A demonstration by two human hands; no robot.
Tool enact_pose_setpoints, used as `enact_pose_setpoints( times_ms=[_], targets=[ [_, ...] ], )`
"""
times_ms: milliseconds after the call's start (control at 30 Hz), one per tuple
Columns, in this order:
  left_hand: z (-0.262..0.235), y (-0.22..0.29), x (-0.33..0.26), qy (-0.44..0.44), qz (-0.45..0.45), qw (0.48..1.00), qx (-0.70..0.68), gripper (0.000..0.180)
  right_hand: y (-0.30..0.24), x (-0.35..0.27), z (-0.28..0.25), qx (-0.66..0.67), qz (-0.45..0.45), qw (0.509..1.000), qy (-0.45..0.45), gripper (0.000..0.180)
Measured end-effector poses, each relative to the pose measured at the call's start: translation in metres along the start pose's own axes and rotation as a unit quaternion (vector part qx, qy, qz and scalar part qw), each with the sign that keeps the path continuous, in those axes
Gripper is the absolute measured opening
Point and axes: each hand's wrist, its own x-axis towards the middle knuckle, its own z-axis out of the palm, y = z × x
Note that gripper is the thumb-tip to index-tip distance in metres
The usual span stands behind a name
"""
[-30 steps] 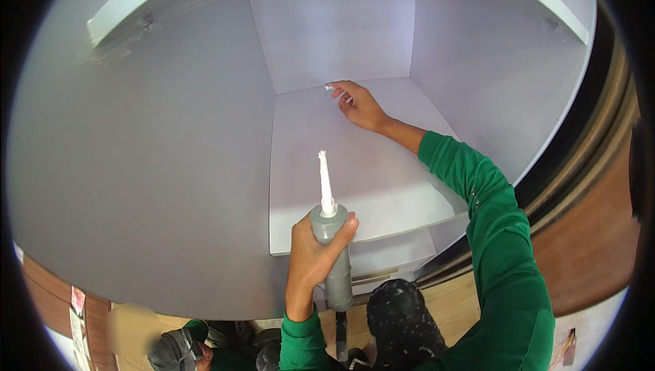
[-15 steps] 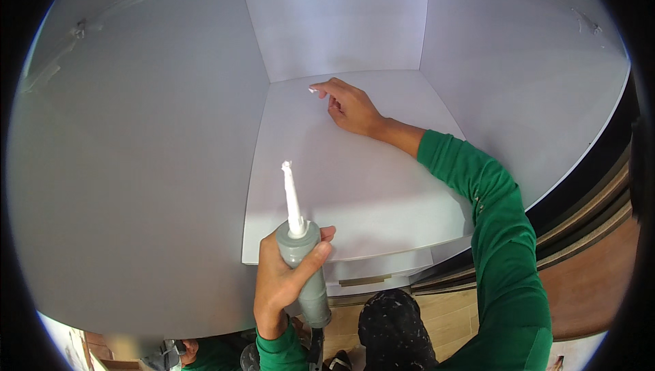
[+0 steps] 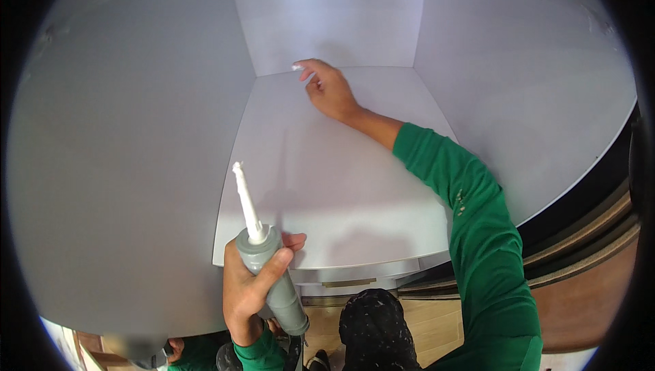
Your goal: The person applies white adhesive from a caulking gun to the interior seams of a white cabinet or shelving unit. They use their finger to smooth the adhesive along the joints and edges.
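Observation:
My left hand (image 3: 247, 289) is wrapped around the grey barrel of a caulking gun (image 3: 283, 299). Its white nozzle (image 3: 247, 200) points up and away, with white sealant at the tip. My right hand (image 3: 331, 91) reaches to the back of a pale cabinet panel (image 3: 327, 166). The index finger is stretched out and the other fingers are curled, holding nothing. A dab of white sealant (image 3: 297, 67) sits on the fingertip, at the seam between the panel and the back wall (image 3: 327, 16) near the left corner.
Grey side walls (image 3: 129, 159) (image 3: 525, 91) stand left and right of the panel. Stacked boards with brown edges (image 3: 580, 234) lie at the lower right. Another person's hand (image 3: 176, 349) shows at the bottom left. A dark speckled trouser knee (image 3: 379, 323) is below.
My right fingertip has moved farther back, to the rear seam. The caulking gun in my left hand has shifted left and tilts more to the left; the view has shifted a little too.

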Motion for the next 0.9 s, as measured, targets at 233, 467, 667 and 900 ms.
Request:
enact_pose_setpoints(
  times_ms=[233, 467, 667, 900],
  targets=[
    [0.001, 0.002, -0.001, 0.026, 0.003, 1.000, 0.005, 0.033, 0.014, 0.008, -0.008, -0.007, 0.032, 0.999, 0.001, 0.049],
    [-0.011, -0.007, 0.003, -0.005, 0.031, 0.999, 0.013, 0.036, 0.012, 0.036, -0.041, -0.286, -0.026, 0.956, -0.060, 0.061],
    [-0.011, -0.011, 0.007, -0.042, 0.062, 0.997, 0.033, 0.033, -0.009, 0.122, -0.104, -0.686, -0.149, 0.706, -0.096, 0.095],
    [-0.027, -0.007, 0.013, -0.115, 0.037, 0.992, 0.029, 0.031, -0.030, 0.212, -0.080, -0.829, -0.140, 0.533, -0.095, 0.098]
  ],
)
